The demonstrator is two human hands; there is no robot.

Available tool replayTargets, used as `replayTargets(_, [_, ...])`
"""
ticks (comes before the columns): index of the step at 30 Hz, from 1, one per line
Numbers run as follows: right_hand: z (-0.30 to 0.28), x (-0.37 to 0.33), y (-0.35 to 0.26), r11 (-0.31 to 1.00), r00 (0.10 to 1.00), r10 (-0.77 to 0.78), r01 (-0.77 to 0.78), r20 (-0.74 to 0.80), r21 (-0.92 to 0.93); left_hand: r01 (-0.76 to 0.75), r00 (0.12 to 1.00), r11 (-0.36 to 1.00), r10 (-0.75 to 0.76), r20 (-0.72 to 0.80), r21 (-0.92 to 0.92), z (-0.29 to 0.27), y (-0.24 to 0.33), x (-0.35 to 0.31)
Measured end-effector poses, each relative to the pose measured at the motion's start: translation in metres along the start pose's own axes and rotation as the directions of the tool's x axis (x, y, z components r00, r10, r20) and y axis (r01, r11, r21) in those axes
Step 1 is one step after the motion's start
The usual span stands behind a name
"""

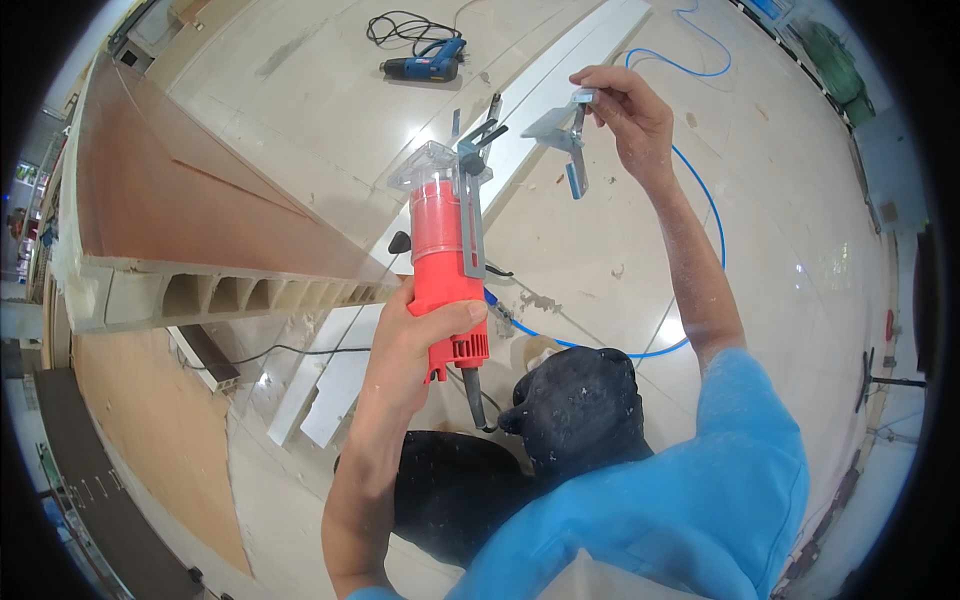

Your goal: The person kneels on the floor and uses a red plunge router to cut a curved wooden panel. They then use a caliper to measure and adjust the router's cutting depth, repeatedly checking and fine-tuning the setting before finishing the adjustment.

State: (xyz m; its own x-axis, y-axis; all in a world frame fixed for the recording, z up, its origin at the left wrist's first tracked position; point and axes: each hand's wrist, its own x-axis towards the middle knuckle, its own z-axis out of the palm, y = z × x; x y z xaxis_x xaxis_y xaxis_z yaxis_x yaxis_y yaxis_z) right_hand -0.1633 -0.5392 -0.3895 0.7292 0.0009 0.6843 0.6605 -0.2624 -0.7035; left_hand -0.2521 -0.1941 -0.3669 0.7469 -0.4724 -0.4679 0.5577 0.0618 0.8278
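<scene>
My left hand (415, 340) is wrapped round the red body of a trim router (440, 230), held upright with its clear plastic base at the top. A slotted metal guide (471, 220) with a black knob runs along the router's side, and its cord comes out at the bottom. Up and to the right, my right hand (632, 115) pinches a small grey metal bracket (575, 140) with bent plates between thumb and fingers. The bracket hangs in the air, apart from the router; its exact kind I cannot make out.
A brown door panel (190, 190) with a hollow-celled edge stands at the left, close to the router. Long white boards (575, 75) lie on the tiled floor. Farther off is a blue heat gun (425, 65) with a black cord. A blue hose (715, 200) curves round the right.
</scene>
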Motion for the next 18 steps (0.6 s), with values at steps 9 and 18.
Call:
replayTargets(9, [0.025,0.001,-0.009,0.981,0.998,0.054,-0.059,-0.034,-0.183,-0.028,0.999,1.000,0.028,-0.017,0.003,-0.004,-0.002,0.003])
replayTargets(18, [0.030,-0.007,0.002,0.997,0.995,0.059,-0.062,-0.077,-0.039,0.027,0.999,0.998,-0.027,0.017,-0.049,-0.010,-0.005,0.007])
